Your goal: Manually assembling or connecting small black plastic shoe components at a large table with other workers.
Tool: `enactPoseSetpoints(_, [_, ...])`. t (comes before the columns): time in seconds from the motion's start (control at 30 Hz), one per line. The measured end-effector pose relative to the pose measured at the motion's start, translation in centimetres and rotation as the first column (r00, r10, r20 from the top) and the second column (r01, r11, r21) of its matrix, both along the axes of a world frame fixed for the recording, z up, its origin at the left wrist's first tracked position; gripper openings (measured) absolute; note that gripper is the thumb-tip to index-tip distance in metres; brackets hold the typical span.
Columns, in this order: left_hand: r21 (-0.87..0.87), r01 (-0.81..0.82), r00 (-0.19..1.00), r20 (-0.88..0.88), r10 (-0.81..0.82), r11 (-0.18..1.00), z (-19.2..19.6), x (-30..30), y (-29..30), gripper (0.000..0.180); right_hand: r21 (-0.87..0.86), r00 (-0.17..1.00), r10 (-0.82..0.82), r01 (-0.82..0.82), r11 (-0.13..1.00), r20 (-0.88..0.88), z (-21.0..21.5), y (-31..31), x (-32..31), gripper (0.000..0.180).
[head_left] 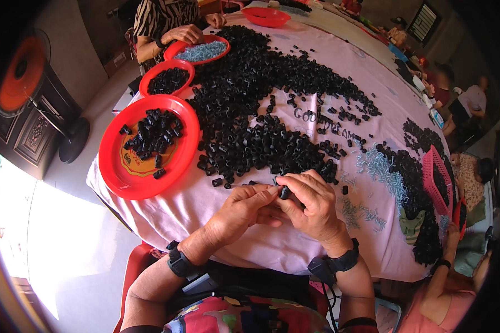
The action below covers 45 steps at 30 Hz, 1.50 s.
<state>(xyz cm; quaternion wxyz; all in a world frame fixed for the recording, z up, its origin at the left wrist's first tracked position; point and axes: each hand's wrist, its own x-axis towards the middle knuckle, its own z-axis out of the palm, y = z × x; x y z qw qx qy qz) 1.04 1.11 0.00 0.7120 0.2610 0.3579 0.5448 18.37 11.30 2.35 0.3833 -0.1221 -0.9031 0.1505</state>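
My two hands meet over the near side of the cloth-covered table. My right hand point(312, 204) is closed on a small black tube-shaped piece point(284, 192), held between thumb and fingers. Beside it, my left hand point(241, 210) has thumb and forefinger pressed together, their tips close to the piece; what they pinch, if anything, is too small to make out. Just beyond my hands spreads a large heap of similar black pieces point(255, 145). To the left, a round red tray point(190, 119) holds a pile of black pieces.
A smaller red tray point(144, 84) holds black pieces, another red tray point(168, 53) pale-blue slivers. A person's hand point(186, 34) rests there. Pale-blue slivers point(384, 175), a pink basket point(436, 183) and another person's arm point(447, 261) are at right. A fan point(22, 75) stands left.
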Motion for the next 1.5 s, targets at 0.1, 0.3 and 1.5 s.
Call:
enactPoseSetpoints(0.1, [-0.007,0.013,1.0,0.025,-0.013,1.0,-0.1,-0.2,0.0,0.036,-0.034,0.999,0.043,-0.043,0.998,-0.006,0.0,0.0,-0.1,0.045])
enactPoseSetpoints(0.3, [-0.003,0.031,0.999,0.037,-0.031,1.0,0.0,-0.4,-0.2,0.027,0.001,0.998,0.046,-0.046,0.999,-0.042,0.2,0.0,-0.2,0.053])
enactPoseSetpoints(1.5, [-0.009,-0.721,0.58,0.539,0.61,0.693,1.6,-13.6,-1.7,0.036,-0.028,0.986,-0.167,0.167,0.986,0.004,-0.3,1.3,0.5,0.01])
